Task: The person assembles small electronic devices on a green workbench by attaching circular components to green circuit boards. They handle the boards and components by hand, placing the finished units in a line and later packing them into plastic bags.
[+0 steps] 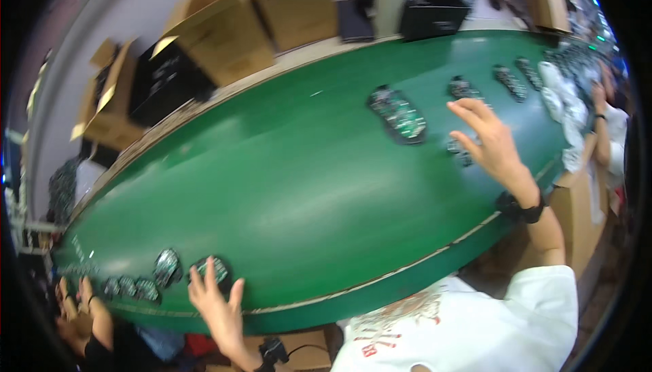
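Note:
My left hand (217,304) is at the near edge of the green table, fingers spread. Its fingertips overlap a dark rounded item (219,268) with a shiny green-and-black surface; whether they touch it I cannot tell. Over on the right, my right hand (492,142) reaches out with fingers apart and nothing visible in it. Partly hidden by that hand is a small dark shiny item (459,152), and another one (464,87) lies just beyond the fingertips. Left of the right hand lies a larger oblong dark item (398,115) with green shiny patches.
More dark items (167,267) line the near left edge, where another person's hands (87,294) rest. At the far right are two further items (510,83), white bundles (564,97) and another person's arm (600,117). Cardboard boxes (221,32) and black boxes (166,83) stand along the far side.

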Tool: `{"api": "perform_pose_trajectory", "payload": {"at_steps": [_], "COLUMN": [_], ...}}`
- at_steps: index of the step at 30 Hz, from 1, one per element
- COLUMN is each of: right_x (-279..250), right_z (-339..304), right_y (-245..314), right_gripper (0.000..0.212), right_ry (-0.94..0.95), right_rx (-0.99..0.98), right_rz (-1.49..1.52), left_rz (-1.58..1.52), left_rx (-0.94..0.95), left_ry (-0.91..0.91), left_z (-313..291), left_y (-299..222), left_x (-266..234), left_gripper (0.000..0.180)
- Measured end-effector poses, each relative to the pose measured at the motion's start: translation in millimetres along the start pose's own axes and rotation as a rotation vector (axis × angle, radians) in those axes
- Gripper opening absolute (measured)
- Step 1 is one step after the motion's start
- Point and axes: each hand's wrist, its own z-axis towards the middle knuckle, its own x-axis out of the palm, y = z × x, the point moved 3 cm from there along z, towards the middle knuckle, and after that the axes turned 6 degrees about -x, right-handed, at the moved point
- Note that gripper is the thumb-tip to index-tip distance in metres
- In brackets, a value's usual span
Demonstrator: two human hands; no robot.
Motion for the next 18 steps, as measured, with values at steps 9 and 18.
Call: {"api": "perform_pose_trajectory", "payload": {"at_steps": [9, 18], "right_x": [-4, 11], "right_z": [-81, -83], "right_y": [-29, -30], "right_gripper": [0.059, 0.060], "right_ry": [0.113, 0.093], "right_rx": [0.401, 0.305], "right_rz": [0.008, -0.198], "left_rz": [-0.068, 0.064], "left_rx": [0.417, 0.927], "left_ry": [0.137, 0.173], "left_z": [-8, -41], "left_y": [-112, -218], "left_x": [14, 42], "left_gripper": [0.068, 0.068]}}
